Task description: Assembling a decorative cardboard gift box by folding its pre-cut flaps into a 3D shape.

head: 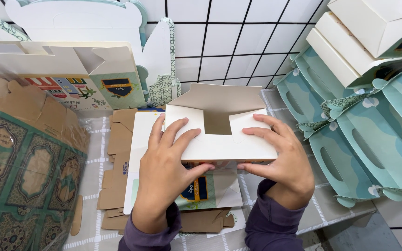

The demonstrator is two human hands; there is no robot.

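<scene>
Both hands clasp a white cardboard box (219, 135) at the middle of the scene: the left hand (164, 162) lies with fingers spread over the box's left flap and its thumb tucked under the near edge, and the right hand (282, 158) mirrors it on the right flap, thumb likewise beneath. Both hands are closed on the box, pressing the flaps flat.

Judging by how it lies, the box is partly made: its walls stand and two side flaps are folded in and meet, but a square gap remains between them and the far flap (219, 100) stands up unfolded. Its printed side faces down toward the near edge.

Under the box lies a flat white sheet (140, 139) on a heap of brown cardboard blanks (117, 176). To the right, finished teal carrier boxes (350, 153) lean in a row, so several look done. At far left stand unfolded printed blanks (75, 69), and a wrapped patterned pack (19, 176) lies near left.
</scene>
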